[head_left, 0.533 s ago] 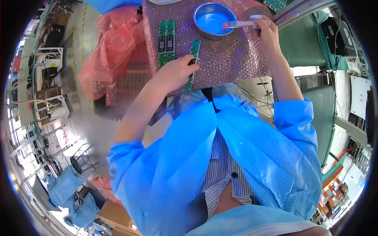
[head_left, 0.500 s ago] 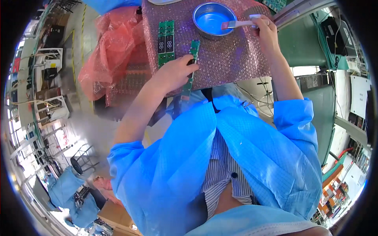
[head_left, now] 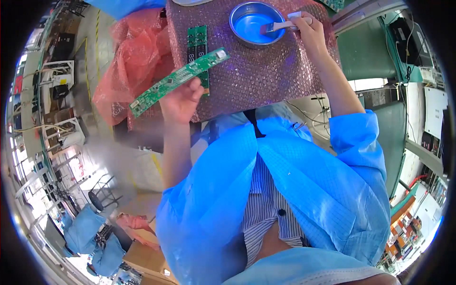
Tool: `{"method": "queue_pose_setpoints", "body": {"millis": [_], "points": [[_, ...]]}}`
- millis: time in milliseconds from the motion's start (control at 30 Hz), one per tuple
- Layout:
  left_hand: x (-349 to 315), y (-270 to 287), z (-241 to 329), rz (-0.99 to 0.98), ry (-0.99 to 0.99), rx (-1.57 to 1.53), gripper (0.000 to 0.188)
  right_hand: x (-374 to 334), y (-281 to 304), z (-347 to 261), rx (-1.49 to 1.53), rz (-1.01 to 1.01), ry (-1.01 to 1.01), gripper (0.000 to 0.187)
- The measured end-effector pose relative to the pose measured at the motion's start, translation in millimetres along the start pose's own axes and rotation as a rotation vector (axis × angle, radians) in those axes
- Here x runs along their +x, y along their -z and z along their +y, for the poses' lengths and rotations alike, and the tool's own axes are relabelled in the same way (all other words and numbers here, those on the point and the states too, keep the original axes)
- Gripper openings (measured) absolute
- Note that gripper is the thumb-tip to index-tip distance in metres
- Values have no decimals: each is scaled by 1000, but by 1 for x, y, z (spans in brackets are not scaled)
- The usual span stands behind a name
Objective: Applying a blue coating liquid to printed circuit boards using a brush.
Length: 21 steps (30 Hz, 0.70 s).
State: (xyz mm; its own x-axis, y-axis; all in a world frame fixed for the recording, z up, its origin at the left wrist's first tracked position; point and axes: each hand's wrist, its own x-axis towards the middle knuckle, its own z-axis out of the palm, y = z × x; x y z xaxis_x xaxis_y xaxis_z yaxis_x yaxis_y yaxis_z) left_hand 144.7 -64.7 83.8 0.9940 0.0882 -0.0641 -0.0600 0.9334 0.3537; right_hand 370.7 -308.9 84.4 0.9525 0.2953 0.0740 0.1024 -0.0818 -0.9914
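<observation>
A long, narrow green circuit board (head_left: 178, 81) is tilted up in my left hand (head_left: 182, 100), its component side showing. My fingers grip it around the middle, over the near left part of the table. Behind it two more green circuit boards with dark display windows (head_left: 196, 35) lie side by side, partly covered by the raised one. My right hand (head_left: 308, 29) is closed on the pale handle of a flat brush (head_left: 278, 26). The brush's bristles dip inside the round metal bowl (head_left: 234, 29), whose inside glows blue.
Bubble wrap (head_left: 266, 71) covers the table under the bowl and boards. Crumpled pink bubble wrap (head_left: 135, 61) hangs at the left. A metal rail (head_left: 365, 21) and a green surface (head_left: 368, 57) stand to the right. A cardboard box (head_left: 147, 251) is at the lower left.
My left hand has lifted the board off the table and moved it left, turning it over to its component side. My right hand and the brush have shifted slightly left at the bowl.
</observation>
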Motion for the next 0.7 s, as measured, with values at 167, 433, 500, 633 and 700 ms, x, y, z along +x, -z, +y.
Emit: {"method": "queue_pose_setpoints", "body": {"millis": [167, 433, 500, 633, 700], "points": [[3, -2, -28, 6, 73, -53, 29, 3, 7, -3, -106, -24, -8, 16], [20, -3, -46, 76, 203, -57, 34, 2, 46, -31, -103, 37, 21, 16], [23, -3, -51, 54, 222, -44, 35, 1, 52, -34, -111, 6, 32, 16], [32, -1, -57, 36, 295, -70, 39, -4, 54, -39, -96, 12, 77, 17], [37, 0, -60, 15, 319, -70, 40, -8, 52, -42, -108, 37, 106, 17]]}}
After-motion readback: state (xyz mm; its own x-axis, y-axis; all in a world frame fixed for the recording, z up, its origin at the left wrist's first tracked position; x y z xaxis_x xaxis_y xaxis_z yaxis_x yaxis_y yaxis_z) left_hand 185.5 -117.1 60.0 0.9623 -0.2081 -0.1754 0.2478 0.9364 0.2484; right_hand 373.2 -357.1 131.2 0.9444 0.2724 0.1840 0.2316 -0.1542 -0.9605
